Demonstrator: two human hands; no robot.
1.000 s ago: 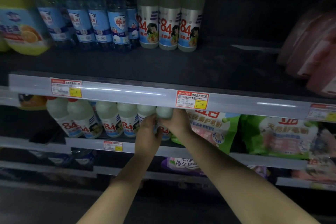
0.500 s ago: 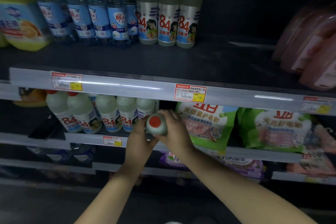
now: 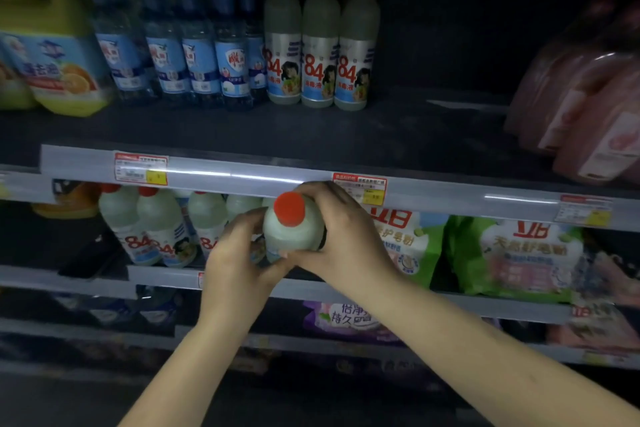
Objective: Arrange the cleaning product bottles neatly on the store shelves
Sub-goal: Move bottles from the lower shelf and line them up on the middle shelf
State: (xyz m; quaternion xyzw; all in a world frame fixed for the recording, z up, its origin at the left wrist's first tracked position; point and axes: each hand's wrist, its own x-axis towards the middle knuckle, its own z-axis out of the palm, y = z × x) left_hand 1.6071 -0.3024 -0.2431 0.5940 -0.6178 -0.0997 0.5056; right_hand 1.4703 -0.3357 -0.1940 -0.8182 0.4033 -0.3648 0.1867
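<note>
Two bare arms reach up from the bottom of the view. Both hands hold one white bottle [image 3: 289, 230] with a red cap [image 3: 289, 209]. The bottle is tipped so the cap points at the camera. It is in the air, in front of the edge of the middle shelf [image 3: 242, 180], not standing on any shelf.

The left hand [image 3: 235, 260] is on the left side of the bottle, with its fingers curled around the lower part. The right hand [image 3: 343, 236] wraps over the top and right side, and its fingers are bent tight around the bottle.

Just behind the hands, on the lower shelf, a row of the same white "84" bottles [image 3: 152, 229] stands upright. To the right of them are green bags [image 3: 519, 253] of soap powder.

Higher up and farther back, on the middle shelf, three tall "84" bottles [image 3: 320, 45] stand close together. Left of them are blue-labelled bottles [image 3: 201, 52], and then a big yellow-green jug [image 3: 52, 45]. Pink packs [image 3: 585, 107] lie at the far right, blurry. There is a wide bare patch of shelf between the tall bottles and the pink packs.
</note>
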